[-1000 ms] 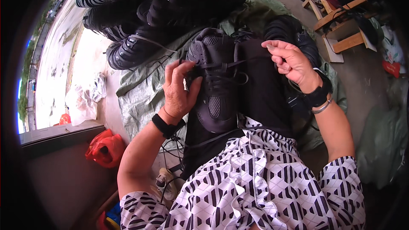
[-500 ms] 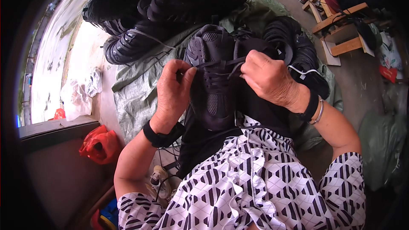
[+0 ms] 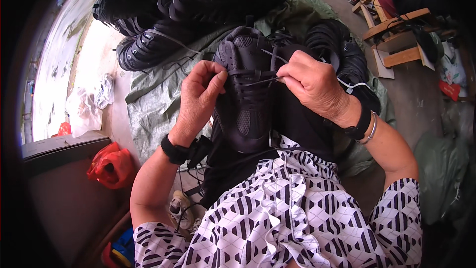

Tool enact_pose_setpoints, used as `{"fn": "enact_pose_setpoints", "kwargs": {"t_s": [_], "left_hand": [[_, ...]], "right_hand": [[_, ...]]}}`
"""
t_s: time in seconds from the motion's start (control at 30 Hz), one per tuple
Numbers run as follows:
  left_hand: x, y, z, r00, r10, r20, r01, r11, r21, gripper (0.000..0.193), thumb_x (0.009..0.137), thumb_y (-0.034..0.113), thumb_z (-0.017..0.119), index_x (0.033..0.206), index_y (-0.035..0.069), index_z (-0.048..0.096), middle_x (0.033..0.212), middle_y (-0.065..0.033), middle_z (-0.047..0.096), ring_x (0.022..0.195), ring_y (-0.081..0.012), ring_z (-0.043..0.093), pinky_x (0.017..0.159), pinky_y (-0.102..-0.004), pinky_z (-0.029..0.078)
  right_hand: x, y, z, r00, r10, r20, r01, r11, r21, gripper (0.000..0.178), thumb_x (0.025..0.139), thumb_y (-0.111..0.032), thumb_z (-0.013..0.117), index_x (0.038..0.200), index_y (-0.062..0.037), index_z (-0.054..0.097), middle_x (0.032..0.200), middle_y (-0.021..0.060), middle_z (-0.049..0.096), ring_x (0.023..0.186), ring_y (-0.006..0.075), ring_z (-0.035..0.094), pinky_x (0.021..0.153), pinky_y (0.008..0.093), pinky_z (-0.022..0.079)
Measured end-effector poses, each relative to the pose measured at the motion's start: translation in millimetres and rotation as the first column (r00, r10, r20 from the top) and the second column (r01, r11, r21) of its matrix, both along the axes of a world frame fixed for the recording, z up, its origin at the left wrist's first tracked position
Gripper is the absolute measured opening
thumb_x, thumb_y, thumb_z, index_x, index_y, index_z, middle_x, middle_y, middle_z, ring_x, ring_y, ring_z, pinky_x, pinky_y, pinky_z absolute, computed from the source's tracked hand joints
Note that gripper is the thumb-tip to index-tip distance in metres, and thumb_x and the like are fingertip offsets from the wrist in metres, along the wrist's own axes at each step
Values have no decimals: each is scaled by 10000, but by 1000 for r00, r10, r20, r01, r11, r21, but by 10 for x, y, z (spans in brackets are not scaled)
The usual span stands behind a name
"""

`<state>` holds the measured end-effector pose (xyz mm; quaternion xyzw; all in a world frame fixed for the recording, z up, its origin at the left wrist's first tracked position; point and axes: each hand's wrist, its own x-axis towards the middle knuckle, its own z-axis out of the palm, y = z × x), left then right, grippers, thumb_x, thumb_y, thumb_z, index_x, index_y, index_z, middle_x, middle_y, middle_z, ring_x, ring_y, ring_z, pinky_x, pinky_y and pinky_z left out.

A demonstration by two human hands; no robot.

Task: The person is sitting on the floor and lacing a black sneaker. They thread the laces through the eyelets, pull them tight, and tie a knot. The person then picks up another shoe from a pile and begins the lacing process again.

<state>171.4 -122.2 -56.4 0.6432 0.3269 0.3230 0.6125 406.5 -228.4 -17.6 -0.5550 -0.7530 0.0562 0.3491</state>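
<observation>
1. Now a black shoe (image 3: pixel 245 106) sits between the two hands' fingers, on the dark pants (image 3: pixel 307 124), with its toe pointing back at the person.
2. The left hand (image 3: pixel 196 92) has its thumb and first finger pressed close together, and they look shut on the black lace (image 3: pixel 258 74) by the shoe's edge.
3. The right hand (image 3: pixel 315 84) pinches the lace just past the shoe's other side, and a loose end pokes up above those fingers.
4. The shoe is probably light, soft on top and firmer under the toe, so hold it by its sides.
5. The lace looks thin, floppy and maybe slippery, so pinch it near its tip.
6. More dark shoes (image 3: pixel 168 15) are piled beyond the left fingers.
</observation>
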Motion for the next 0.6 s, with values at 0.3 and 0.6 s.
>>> {"fn": "enact_pose_setpoints", "kwargs": {"t_s": [0.3, 0.6], "left_hand": [[-25, -1, 109, 1000, 17, -12, -19, 987, -159, 113, 931, 121, 619, 990, 30, 585, 877, 27, 576, 722, -47, 532, 665, -191, 444], [-218, 322, 365, 953, 87, 291, 8, 951, -309, 153, 940, 120, 573, 1081, 62, 581, 707, 84, 484, 561, -5, 403, 533, -190, 401]], "right_hand": [[-12, 43, 224, 857, -130, -499, -235, 763, -602, 170, 738, -87, 779, 790, -18, 632, 732, -3, 591, 693, 59, 528, 639, 226, 448], [149, 41, 28, 984, 135, -118, -161, 955, -249, 78, 801, -50, 699, 861, -23, 656, 759, 55, 610, 678, 148, 600, 612, 253, 464]]}}
